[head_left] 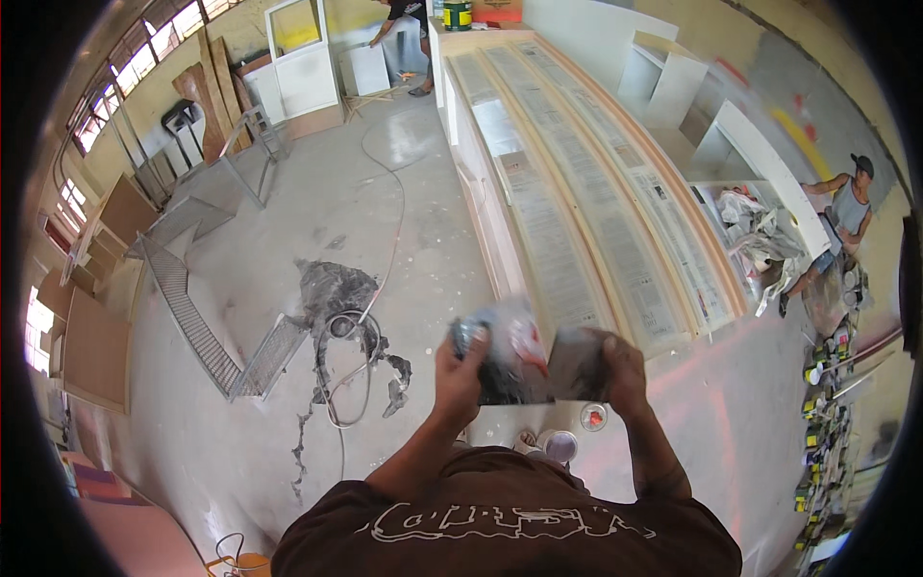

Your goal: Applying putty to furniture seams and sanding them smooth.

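Observation:
In front of my chest, my left hand (459, 373) is closed round a dark flat plate (514, 361) smeared with white and a little red paste. My right hand (625, 373) grips a thin grey-brown rectangular scraper blade (580, 367), its near edge close to or touching the plate. Both pieces are smeared by motion, so their exact shapes and handles are hard to make out. Beyond them lies a long pale panel (586, 212) with wooden strips and paper-covered bands between. By my feet stand a round tub (558, 445) and a small can with red inside (594, 417).
A hose (399, 207) coils on the grey floor beside a dark patch (332, 284). Metal grating frames (187, 303) lie left. A co-worker (854, 207) is at right near white cabinets, another (409, 29) at the far end. Several paint cans (817, 438) line the right wall.

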{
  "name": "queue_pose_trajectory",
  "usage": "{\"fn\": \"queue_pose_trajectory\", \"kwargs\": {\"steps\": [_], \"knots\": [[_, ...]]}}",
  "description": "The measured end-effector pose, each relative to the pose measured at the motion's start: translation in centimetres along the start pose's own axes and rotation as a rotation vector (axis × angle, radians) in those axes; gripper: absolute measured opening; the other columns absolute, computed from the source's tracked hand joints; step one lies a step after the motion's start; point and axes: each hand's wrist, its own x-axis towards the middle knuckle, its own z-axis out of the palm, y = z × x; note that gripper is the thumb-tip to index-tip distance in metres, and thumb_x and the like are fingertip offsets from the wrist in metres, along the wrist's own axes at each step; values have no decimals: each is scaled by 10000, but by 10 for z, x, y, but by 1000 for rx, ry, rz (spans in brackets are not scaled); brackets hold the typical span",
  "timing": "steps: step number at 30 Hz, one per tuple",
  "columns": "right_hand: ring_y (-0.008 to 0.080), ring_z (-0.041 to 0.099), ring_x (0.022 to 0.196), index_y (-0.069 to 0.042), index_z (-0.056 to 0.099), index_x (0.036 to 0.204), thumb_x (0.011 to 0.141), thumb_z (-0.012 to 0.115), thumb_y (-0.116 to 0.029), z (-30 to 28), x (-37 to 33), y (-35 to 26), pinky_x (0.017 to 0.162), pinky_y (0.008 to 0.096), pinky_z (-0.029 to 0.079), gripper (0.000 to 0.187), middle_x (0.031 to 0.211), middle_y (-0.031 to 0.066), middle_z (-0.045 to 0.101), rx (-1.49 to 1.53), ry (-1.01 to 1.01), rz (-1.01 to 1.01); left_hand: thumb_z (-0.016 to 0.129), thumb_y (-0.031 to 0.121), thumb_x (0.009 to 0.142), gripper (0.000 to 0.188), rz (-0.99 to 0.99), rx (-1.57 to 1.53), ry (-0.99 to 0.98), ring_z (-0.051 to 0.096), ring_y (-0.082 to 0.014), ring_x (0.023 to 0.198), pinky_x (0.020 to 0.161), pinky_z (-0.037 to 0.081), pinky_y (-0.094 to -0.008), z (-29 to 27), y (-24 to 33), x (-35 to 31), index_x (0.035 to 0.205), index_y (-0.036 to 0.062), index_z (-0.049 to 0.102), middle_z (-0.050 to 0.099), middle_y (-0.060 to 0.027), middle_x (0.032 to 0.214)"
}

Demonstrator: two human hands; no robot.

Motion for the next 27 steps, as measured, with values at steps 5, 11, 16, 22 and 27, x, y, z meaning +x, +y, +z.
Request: {"fn": "queue_pose_trajectory", "kwargs": {"steps": [5, 11, 16, 22, 27], "knots": [[183, 641, 967, 55, 577, 1273, 1042, 468, -427, 23, 2, 5, 872, 327, 516, 546, 1085, 106, 671, -143, -51, 16, 617, 228, 1009, 270, 224, 431, -27, 574, -97, 877, 793, 500, -281, -22, -19, -7, 1143, -5, 597, 642, -46, 1003], [97, 602, 763, 12, 637, 1165, 1043, 530, -321, 33, -6, 10, 692, 278, 513, 371, 867, 43, 664, -213, -333, 163, 582, 327, 1002, 421, -58, 34, 58, 657, -245, 999, 852, 566, -408, -27, 37, 4, 1305, 43, 512, 634, -134, 1149], [130, 566, 663, -73, 594, 930, 991, 554, -518, 73, 34, -34, 610, 309, 492, 451, 745, 20, 562, 449, 248, 217, 581, 446, 978, 573, -429, 120, -263, 670, -249, 985, 842, 570, -409, -43, 13, -16, 1351, 21, 486, 647, -153, 1113], [104, 491, 625, -67, 590, 882, 1037, 457, -466, 67, 23, 58, 603, 298, 446, 448, 670, -11, 531, -465, -228, -68, 591, 463, 971, 569, -446, -51, -90, 676, -220, 867, 766, 577, -323, -31, 2, -18, 1335, 34, 507, 654, -116, 1098], [99, 468, 556, -119, 530, 779, 1040, 463, -460, 53, 25, 45, 548, 286, 426, 434, 620, -31, 472, -120, -189, 98, 577, 416, 991, 511, -299, -111, -165, 679, -229, 930, 818, 574, -375, -42, 38, -4, 1325, 35, 516, 658, -136, 1122]]}}
